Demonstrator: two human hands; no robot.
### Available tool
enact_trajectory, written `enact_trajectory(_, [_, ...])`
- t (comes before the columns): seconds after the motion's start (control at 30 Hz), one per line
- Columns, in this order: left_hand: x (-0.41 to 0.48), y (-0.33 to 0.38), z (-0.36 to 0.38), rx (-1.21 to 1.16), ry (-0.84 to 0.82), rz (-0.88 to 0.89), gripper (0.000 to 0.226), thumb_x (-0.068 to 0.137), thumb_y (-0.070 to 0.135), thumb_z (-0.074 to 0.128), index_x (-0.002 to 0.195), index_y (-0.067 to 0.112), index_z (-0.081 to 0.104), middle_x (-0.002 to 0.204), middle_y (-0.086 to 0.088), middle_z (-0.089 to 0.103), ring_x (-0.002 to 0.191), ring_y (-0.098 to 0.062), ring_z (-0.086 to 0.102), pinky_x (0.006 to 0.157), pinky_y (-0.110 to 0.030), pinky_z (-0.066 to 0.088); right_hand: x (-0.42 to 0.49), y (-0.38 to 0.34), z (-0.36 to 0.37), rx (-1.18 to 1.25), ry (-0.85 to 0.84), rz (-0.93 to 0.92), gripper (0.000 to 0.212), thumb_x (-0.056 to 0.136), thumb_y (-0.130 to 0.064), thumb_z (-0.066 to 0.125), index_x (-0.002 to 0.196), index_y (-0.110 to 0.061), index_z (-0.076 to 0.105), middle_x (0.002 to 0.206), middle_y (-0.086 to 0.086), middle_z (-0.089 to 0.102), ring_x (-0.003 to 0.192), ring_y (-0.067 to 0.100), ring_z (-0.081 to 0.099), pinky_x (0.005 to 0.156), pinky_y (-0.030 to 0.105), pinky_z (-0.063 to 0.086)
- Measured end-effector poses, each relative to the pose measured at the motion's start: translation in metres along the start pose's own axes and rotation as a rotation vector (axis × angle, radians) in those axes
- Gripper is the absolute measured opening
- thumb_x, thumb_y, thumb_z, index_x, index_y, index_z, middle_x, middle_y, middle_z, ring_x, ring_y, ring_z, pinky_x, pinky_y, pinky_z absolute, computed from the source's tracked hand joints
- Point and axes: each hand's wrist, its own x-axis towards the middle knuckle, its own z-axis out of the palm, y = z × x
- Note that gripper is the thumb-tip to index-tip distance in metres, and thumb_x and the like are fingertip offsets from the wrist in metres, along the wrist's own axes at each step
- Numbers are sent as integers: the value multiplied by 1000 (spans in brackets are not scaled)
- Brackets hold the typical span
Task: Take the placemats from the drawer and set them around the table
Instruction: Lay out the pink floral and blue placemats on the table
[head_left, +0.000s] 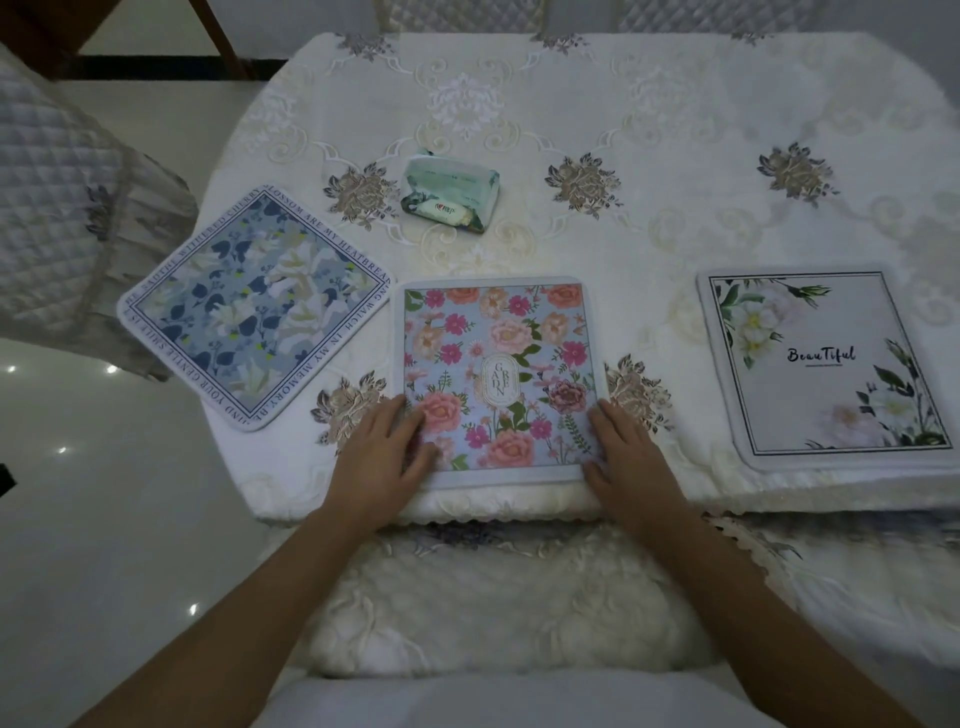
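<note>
Lace tablecloth (675, 156) underneath, left hand (387, 452) and right hand (623, 457) press flat, straight fingers (410, 422) onto near corners of the pink placemat (498, 374), probably squaring it.

My one view rides on the head, tilted forward and down over the table (649, 119) (wide lens, edges bowed); close in, near edge at lower centre, far edge along the top.
</note>
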Motion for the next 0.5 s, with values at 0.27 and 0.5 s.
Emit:
enact_trajectory(0.27, [-21, 16, -1, 20, 27, 27, 54, 96, 55, 32, 128, 22, 59, 141, -9, 51, 129, -27, 45, 104, -43, 40, -5, -18, 0, -47, 68, -91, 53, 90, -25, 58, 139, -9, 48, 147, 12, 45, 134, 31, 38, 112, 47, 35])
enact_trajectory(0.5, [-23, 59, 15, -12, -3, 232, 44, 99, 48, 37, 124, 23, 62, 129, -3, 57, 119, -22, 51, 96, -39, 44, -5, -66, 17, -78, -57, -415, 55, 89, -27, 53, 142, -16, 43, 148, 5, 42, 136, 26, 36, 108, 45, 38])
